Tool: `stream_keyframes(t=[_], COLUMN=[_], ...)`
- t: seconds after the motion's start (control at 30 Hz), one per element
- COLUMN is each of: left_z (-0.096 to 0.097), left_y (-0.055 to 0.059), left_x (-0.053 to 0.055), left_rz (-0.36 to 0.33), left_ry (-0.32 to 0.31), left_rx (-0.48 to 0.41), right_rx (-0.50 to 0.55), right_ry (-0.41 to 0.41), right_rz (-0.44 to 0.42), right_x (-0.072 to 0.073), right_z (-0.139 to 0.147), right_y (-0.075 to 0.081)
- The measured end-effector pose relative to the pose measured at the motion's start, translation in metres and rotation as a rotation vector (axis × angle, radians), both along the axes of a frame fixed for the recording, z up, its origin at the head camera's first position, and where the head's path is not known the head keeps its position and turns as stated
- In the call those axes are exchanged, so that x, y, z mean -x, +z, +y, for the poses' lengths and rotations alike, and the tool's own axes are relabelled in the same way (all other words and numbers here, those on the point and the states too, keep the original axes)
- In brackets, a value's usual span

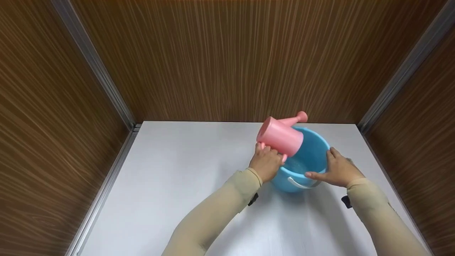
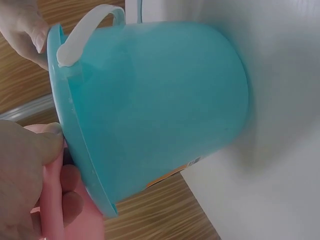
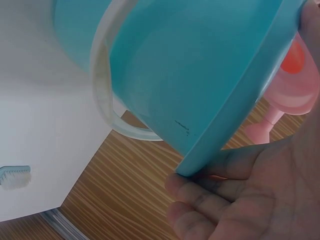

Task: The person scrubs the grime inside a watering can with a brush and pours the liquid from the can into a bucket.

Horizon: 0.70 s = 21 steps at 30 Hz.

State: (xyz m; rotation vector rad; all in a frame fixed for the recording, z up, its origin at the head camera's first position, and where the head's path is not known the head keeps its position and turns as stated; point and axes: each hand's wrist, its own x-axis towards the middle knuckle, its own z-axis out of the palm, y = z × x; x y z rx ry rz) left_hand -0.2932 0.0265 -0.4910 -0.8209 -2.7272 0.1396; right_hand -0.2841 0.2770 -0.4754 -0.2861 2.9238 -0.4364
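Note:
My left hand [image 1: 266,165] grips the handle of a pink watering can [image 1: 282,138], fingers wrapped round it. The can is tipped on its side over the left part of a light blue bucket's [image 1: 315,151] mouth, its spout and round rose [image 1: 302,116] pointing to the back right. On the bucket's right side, my right hand [image 1: 339,170] holds the rim, thumb at the near edge and fingers farther round. In the right wrist view, the fingertips [image 3: 182,186] meet the rim from outside. The bucket stands upright; its white handle [image 1: 299,184] hangs down in front.
A small brush [image 3: 15,177] with pale bristles lies on the white tabletop [image 1: 170,177], beyond the bucket in the right wrist view. Brown wood-grain panels [image 1: 213,60] wall in the back and both sides, with metal strips [image 1: 103,78] at the corners.

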Motion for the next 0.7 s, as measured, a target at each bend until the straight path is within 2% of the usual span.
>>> stream_keyframes(t=[0.23, 0.47, 0.7], left_z=[0.0006, 0.0014, 0.0032], left_y=[0.0022, 0.0044, 0.0051], left_x=[0.0003, 0.0008, 0.0], left_rz=[-0.011, 0.013, 0.008], left_ry=[-0.001, -0.002, 0.016], left_rx=[0.003, 0.026, 0.034], right_rx=[0.0, 0.004, 0.01], right_ry=[-0.006, 0.003, 0.002], right_rz=[-0.007, 0.017, 0.014], right_x=[-0.0005, -0.0011, -0.0021], right_z=[-0.0003, -0.0006, -0.0018], right_y=[-0.0004, -0.0008, 0.0002])
